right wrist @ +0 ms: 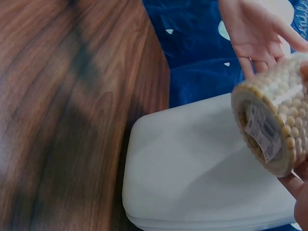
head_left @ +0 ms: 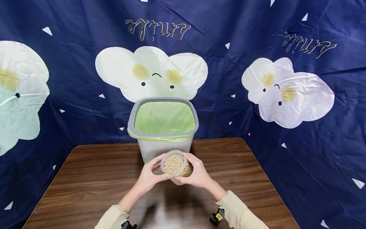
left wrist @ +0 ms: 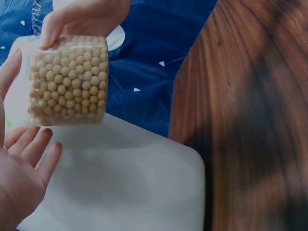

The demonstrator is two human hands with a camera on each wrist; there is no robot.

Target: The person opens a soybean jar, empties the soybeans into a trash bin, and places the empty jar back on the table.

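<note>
A clear round jar (head_left: 186,171) full of pale yellow beans is held up in front of the bin, tilted, with its round end facing the head camera. My right hand (head_left: 198,173) grips the jar's side, thumb at the front. At the jar's left, my left hand (head_left: 149,175) has its thumb and fingers on opposite sides of the round end. The left wrist view shows the packed beans (left wrist: 70,84) through the wall and loosely bent left fingers (left wrist: 36,147). A white printed label (right wrist: 263,132) marks the jar's other end.
A pale waste bin (head_left: 164,148) with a grey rim (head_left: 194,109) and a green liner (head_left: 164,117) stands at the back of the brown wooden table (head_left: 100,178). Blue cloth (head_left: 220,28) with cloud prints hangs behind and at both sides.
</note>
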